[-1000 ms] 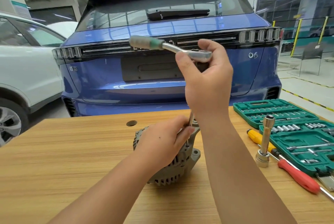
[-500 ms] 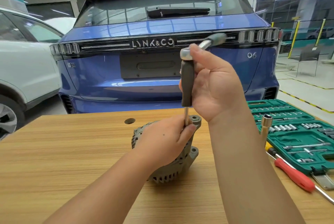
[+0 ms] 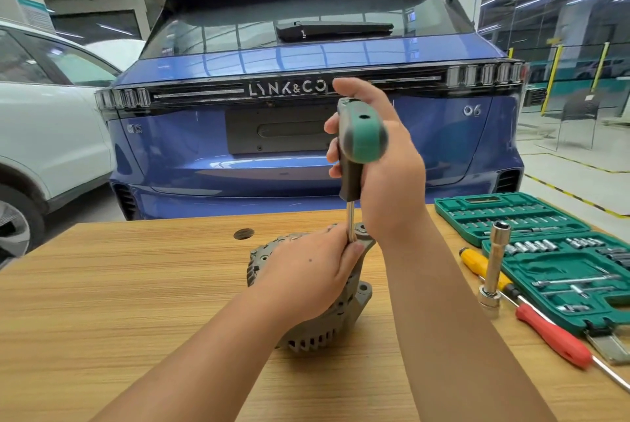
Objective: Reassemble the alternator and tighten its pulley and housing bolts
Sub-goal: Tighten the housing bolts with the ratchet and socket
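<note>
A grey finned alternator (image 3: 327, 336) lies on the wooden table (image 3: 136, 285). My left hand (image 3: 306, 278) lies over its top, thumb and forefinger pinching the thin steel shaft (image 3: 350, 220) just above the housing ear. The shaft rises into a black grip (image 3: 349, 179) topped by a ratchet. My right hand (image 3: 392, 183) grips the ratchet head and black grip, and the ratchet's green handle (image 3: 364, 138) points toward me. The shaft's tip and the bolt are hidden by my left hand.
An open green socket case (image 3: 562, 268) sits at the right. Beside it stands a long socket extension (image 3: 494, 264), with a yellow screwdriver (image 3: 477, 261) and a red screwdriver (image 3: 552, 336) lying there too. The table has a round hole (image 3: 243, 234). A blue car (image 3: 306, 56) and a white car (image 3: 51, 131) stand behind.
The ratchet handle swung from pointing left, round the back to the right, and now points toward me. My left hand stayed on the alternator and shaft.
</note>
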Demonstrator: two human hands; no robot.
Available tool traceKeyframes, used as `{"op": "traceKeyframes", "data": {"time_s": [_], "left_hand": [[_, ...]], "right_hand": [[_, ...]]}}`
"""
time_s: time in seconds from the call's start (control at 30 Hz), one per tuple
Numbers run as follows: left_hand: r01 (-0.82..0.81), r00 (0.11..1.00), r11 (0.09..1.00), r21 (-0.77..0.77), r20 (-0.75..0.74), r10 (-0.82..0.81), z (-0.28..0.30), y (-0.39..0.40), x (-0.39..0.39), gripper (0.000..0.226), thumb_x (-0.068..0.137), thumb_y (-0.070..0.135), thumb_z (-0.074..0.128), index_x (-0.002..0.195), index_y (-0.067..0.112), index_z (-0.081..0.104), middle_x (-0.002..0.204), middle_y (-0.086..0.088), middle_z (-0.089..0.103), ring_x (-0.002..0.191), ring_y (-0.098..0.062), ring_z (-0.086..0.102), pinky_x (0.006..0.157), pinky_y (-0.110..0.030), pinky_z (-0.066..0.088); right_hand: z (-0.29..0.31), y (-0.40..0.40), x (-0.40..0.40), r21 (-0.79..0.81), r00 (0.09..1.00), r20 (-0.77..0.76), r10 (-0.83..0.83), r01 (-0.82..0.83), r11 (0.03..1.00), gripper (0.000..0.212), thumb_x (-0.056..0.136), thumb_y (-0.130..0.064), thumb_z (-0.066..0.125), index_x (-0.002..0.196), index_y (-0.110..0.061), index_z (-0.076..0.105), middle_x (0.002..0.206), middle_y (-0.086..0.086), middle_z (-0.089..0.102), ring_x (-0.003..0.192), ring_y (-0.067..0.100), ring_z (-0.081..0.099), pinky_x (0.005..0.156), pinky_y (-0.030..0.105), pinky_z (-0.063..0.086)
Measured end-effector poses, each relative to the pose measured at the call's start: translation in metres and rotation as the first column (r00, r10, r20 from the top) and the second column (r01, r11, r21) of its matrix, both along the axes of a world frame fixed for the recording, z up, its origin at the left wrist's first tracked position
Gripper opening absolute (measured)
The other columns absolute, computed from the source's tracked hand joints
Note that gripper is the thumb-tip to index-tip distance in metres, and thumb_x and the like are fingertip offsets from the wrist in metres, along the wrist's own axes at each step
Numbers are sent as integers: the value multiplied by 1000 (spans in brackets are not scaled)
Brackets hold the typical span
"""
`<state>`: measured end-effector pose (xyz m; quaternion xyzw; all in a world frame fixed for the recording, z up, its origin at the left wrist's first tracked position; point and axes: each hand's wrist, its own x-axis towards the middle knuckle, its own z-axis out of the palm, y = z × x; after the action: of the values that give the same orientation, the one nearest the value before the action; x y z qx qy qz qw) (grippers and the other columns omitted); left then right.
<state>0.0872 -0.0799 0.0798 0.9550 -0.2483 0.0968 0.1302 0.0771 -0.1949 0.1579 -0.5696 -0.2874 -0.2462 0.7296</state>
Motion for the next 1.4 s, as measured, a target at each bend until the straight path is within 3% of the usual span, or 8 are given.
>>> {"op": "traceKeyframes", "data": {"time_s": [0.23, 0.4, 0.53, 0.6, 0.7, 0.93, 1.1, 1.4], "left_hand": [[21, 1000, 1000, -2, 7, -21, -1, 1, 0, 33, 108, 52, 23, 114, 33, 50, 99, 16, 60, 91, -10, 59, 80, -36, 50], [66, 998, 998, -22, -9, -66, -3, 2, 1, 36, 104, 56, 20, 103, 37, 49, 97, 15, 57, 89, -8, 55, 76, -38, 42], [54, 998, 998, -37, 12, -54, -4, 3, 2, 31, 106, 56, 23, 85, 38, 37, 81, 17, 47, 73, -3, 46, 70, -37, 36], [44, 999, 998, -42, 20, -43, -4, 2, 2, 34, 106, 57, 24, 80, 39, 36, 79, 17, 46, 71, 1, 45, 69, -37, 34], [41, 999, 998, -55, 24, -39, -4, 1, 1, 33, 104, 58, 22, 85, 39, 41, 82, 17, 50, 75, -3, 49, 70, -36, 37], [23, 1000, 995, -102, 11, -22, -1, 1, -3, 35, 105, 54, 19, 81, 40, 40, 82, 16, 55, 75, -4, 51, 68, -32, 36], [22, 999, 997, -71, 34, -19, -1, 0, -3, 35, 105, 53, 18, 78, 42, 36, 77, 18, 49, 70, -2, 46, 69, -34, 34], [29, 994, 996, -87, 103, -20, -7, 2, 2, 39, 104, 55, 20, 73, 37, 35, 70, 14, 47, 64, 0, 45, 59, -28, 29]], "right_hand": [[2, 1, -2, 122, 997, -36, -75, 78, 989, 26, 91, -39, 61, 111, -22, 61, 75, -12, 65, 65, 11, 55, 57, 26, 48], [5, -3, 0, 202, 908, -69, -413, 418, 886, 33, 87, -23, 79, 112, -14, 58, 66, -9, 64, 53, 6, 55, 52, 21, 45], [12, -16, -2, 419, 954, -234, 186, -73, 905, 22, 93, -27, 68, 103, -8, 67, 81, 2, 72, 59, 10, 57, 57, 22, 45], [12, -19, -3, 395, 918, -253, 304, -189, 899, 19, 89, -30, 64, 93, -14, 72, 94, 1, 75, 65, 10, 60, 64, 24, 45], [9, -11, -3, 313, 927, -257, 272, -187, 931, 4, 85, -18, 70, 88, -18, 72, 91, -2, 70, 70, 10, 63, 67, 26, 44], [-4, 6, 3, 52, 995, -32, -90, 92, 994, 45, 98, -1, 60, 117, -42, 56, 98, -2, 74, 72, 11, 65, 64, 23, 55], [-7, 6, 5, 36, 980, 95, -177, 174, 984, 48, 92, 2, 56, 103, -44, 64, 91, 3, 64, 68, 11, 55, 55, 27, 51], [-5, -7, 7, 172, 978, 35, 205, -208, 963, 38, 87, -35, 46, 117, -18, 62, 91, 8, 62, 68, 22, 51, 60, 31, 41]]}}
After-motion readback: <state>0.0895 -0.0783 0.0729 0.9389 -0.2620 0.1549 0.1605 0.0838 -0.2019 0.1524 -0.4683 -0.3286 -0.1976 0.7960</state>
